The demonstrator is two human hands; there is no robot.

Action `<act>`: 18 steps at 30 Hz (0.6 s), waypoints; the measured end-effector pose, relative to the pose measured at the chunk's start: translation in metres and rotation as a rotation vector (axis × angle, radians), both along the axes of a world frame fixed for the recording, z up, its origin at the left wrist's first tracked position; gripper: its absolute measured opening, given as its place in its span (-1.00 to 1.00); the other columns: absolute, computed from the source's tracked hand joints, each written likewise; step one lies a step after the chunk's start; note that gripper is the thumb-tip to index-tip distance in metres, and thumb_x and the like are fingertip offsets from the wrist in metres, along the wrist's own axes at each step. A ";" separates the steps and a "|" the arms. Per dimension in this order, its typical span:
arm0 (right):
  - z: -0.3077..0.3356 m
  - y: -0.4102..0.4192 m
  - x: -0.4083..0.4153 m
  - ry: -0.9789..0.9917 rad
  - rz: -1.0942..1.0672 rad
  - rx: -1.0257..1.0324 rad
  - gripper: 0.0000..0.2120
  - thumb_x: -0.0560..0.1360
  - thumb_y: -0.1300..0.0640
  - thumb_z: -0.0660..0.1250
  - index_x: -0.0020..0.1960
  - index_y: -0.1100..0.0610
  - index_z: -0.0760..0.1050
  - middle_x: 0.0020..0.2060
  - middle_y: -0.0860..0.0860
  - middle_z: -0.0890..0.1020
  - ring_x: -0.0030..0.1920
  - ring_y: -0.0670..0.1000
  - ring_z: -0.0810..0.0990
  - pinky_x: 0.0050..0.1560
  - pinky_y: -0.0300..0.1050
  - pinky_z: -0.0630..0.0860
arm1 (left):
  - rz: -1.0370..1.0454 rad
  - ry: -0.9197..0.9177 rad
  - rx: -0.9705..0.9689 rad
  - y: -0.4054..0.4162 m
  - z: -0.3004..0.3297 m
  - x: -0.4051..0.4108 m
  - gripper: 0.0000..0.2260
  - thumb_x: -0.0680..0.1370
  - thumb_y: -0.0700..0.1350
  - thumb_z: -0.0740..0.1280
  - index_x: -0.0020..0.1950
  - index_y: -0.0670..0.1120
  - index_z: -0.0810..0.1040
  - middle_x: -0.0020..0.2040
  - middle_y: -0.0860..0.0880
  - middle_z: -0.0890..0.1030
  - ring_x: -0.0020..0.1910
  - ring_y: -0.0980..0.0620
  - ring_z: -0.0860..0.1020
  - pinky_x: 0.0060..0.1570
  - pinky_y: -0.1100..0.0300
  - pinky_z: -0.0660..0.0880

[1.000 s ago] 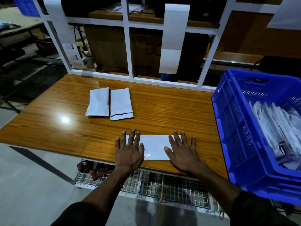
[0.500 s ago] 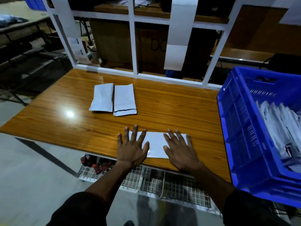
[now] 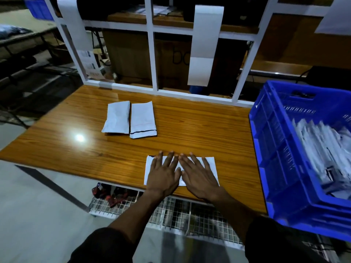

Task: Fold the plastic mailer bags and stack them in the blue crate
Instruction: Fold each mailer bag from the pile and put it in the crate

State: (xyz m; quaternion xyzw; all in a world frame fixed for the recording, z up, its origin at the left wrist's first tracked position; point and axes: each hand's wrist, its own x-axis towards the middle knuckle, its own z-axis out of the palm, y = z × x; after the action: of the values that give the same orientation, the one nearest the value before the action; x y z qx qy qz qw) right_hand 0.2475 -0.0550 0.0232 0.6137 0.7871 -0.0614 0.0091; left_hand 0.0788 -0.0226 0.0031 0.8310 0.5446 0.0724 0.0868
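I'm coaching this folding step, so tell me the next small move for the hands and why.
Probably sweep both palms outward once to flatten, then lift one end to fold it over. The left hand and right hand lie flat side by side on the mailer bag near the table edge; it is not yet in the blue crate.

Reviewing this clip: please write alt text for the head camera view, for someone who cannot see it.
Both hands, left hand and right hand, press flat side by side on a white mailer bag at the near edge of a wooden table. Two folded mailers lie farther back; a blue crate holding more stands at right.
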 end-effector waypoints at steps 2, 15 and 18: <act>-0.004 -0.005 0.008 0.025 -0.038 0.021 -0.36 0.62 -0.28 -0.29 0.64 -0.09 -0.07 0.63 -0.13 -0.09 0.61 -0.01 -0.20 0.56 0.13 -0.22 | 0.016 0.010 0.015 -0.001 -0.006 -0.009 -0.36 0.61 0.30 -0.14 0.64 0.10 0.20 0.66 0.00 0.14 0.63 -0.26 0.02 0.56 -0.21 -0.01; -0.003 -0.027 0.045 0.049 0.112 0.097 -0.24 0.57 -0.41 0.03 0.62 -0.01 0.06 0.64 0.00 -0.09 0.61 0.05 -0.27 0.53 0.31 -0.25 | -0.012 0.056 -0.026 0.023 0.000 -0.026 -0.34 0.56 0.40 -0.24 0.65 0.25 -0.03 0.67 0.15 -0.09 0.64 -0.19 -0.22 0.47 -0.40 -0.23; -0.010 -0.025 0.037 0.160 0.204 0.248 -0.61 0.63 -0.16 0.17 0.35 0.02 0.46 0.56 0.05 0.29 0.60 0.10 0.11 0.50 0.32 0.13 | 0.008 0.016 -0.042 0.021 0.005 -0.022 -0.30 0.57 0.40 -0.25 0.66 0.16 0.02 0.68 0.09 -0.05 0.64 -0.15 -0.21 0.45 -0.45 -0.25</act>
State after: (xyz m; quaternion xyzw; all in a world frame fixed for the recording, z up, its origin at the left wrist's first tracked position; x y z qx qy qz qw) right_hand 0.2847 -0.0799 0.0137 0.5203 0.8450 -0.0112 -0.1232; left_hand 0.0570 -0.0018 0.0084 0.8273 0.5502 0.0545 0.0997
